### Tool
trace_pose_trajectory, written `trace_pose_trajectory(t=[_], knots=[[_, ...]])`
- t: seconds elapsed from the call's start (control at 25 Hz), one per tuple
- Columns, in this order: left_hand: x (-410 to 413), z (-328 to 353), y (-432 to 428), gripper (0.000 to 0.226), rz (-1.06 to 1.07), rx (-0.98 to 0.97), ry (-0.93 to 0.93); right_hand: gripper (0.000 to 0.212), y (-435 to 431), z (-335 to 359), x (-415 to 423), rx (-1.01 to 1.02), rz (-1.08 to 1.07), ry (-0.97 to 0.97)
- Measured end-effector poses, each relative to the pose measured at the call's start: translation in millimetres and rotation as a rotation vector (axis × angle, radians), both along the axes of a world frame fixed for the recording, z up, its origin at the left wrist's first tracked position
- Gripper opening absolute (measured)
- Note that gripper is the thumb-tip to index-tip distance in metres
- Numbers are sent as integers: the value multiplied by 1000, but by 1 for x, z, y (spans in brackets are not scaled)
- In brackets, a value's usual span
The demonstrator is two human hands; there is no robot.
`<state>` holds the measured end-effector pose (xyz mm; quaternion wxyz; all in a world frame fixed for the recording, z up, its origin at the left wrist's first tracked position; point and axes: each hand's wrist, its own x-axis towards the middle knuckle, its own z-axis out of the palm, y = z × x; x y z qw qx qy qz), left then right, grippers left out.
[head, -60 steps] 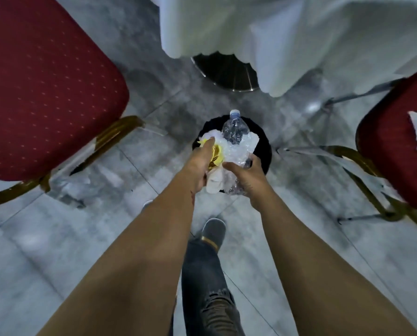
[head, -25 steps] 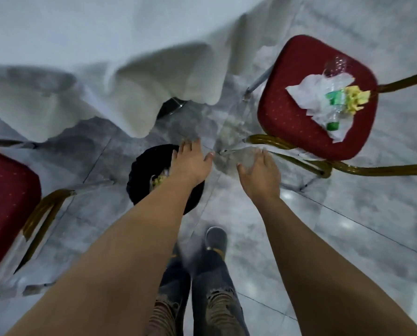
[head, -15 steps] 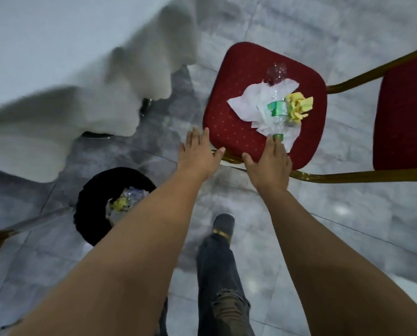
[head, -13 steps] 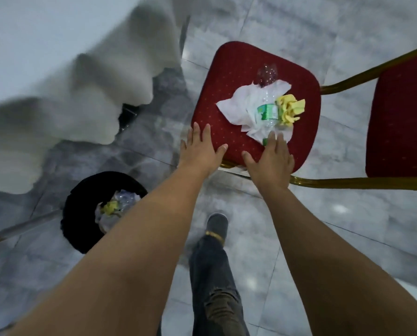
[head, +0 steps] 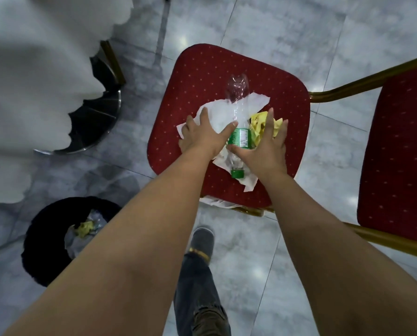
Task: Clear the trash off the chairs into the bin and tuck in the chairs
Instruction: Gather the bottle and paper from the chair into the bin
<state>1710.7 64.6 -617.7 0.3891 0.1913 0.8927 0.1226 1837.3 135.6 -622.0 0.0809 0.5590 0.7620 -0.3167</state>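
A red chair seat (head: 202,76) carries a heap of trash: a clear plastic bottle (head: 240,138) with a green label and cap, white tissue (head: 256,103) and crumpled yellow paper (head: 257,123). My left hand (head: 202,138) lies spread on the tissue at the bottle's left side, thumb against the bottle. My right hand (head: 268,146) reaches over the bottle's right side and the yellow paper, fingers straight. Both hands flank the heap. The black bin (head: 40,241) stands on the floor at lower left with trash inside.
A white tablecloth (head: 32,81) hangs at the left over a round metal table base (head: 98,127). A second red chair (head: 396,151) with a gold frame stands at the right. My leg and shoe (head: 201,243) are on the grey marble floor below the seat.
I turned from the bin, where the first bundle was dropped, to this chair. Both empty hands moved forward from the seat's near edge onto the trash heap.
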Motion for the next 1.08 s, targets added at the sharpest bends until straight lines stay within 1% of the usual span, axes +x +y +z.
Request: trace_pose_trajectory(t=[0.12, 0.2, 0.28, 0.36, 0.44, 0.48, 0.52, 0.64, 0.68, 0.84, 1.0, 1.08], knots=[[3, -6, 12, 91, 45, -18, 64, 124, 1, -10, -7, -56, -3, 63], [8, -10, 16, 85, 68, -2, 12, 117, -4, -12, -10, -41, -10, 89], [13, -18, 19, 84, 159, 85, -161, 104, -10, -13, -13, -36, -37, 144], [18, -19, 16, 91, 353, 235, -374, 98, -17, -13, -17, -60, -78, 215], [19, -20, 9, 89, 513, 360, -561, 99, -25, -13, -20, -80, -117, 275], [18, -22, 4, 85, 552, 398, -635, 101, -29, -11, -20, -84, -123, 291], [17, -25, -1, 86, 565, 410, -675, 102, -34, -9, -20, -84, -119, 297], [16, -32, -27, 105, 574, 428, -694, 106, -57, -1, -21, -73, -83, 311], [15, -33, -38, 105, 585, 443, -697, 107, -67, 4, -23, -68, -70, 317], [4, -12, -96, 91, 635, 529, -707, 107, -121, 21, -36, -59, -7, 320], [-6, -2, -182, 88, 741, 529, -694, 110, -200, 33, -50, -83, 90, 297], [-8, -2, -233, 103, 797, 457, -656, 110, -247, 32, -54, -111, 134, 275]])
